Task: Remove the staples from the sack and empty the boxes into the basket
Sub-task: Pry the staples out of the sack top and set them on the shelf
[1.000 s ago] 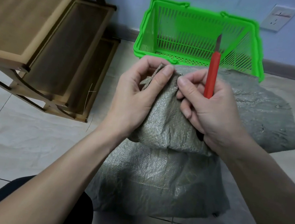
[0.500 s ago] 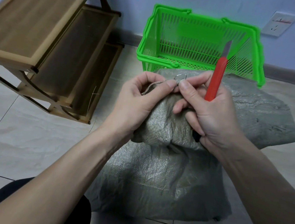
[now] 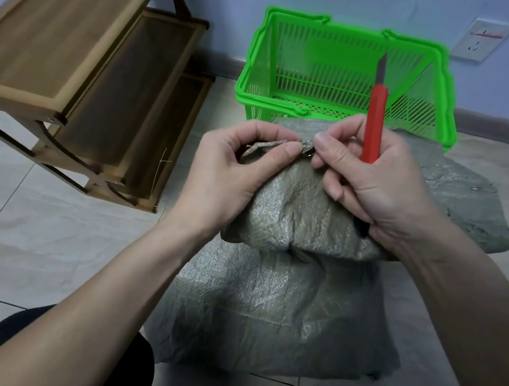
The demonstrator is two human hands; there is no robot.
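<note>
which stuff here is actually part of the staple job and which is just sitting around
In the job:
sack
staple
green basket
red knife
left hand
right hand

Lying about:
wooden shelf
wall socket

basket [image 3: 292,70] behind sack [image 3: 283,291] | shelf [image 3: 69,76] left (on floor)

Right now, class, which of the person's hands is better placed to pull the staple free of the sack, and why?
Probably the right hand: its fingertips already pinch the staple, though it also holds the red knife. The left hand grips the sack edge, steadying it.
</note>
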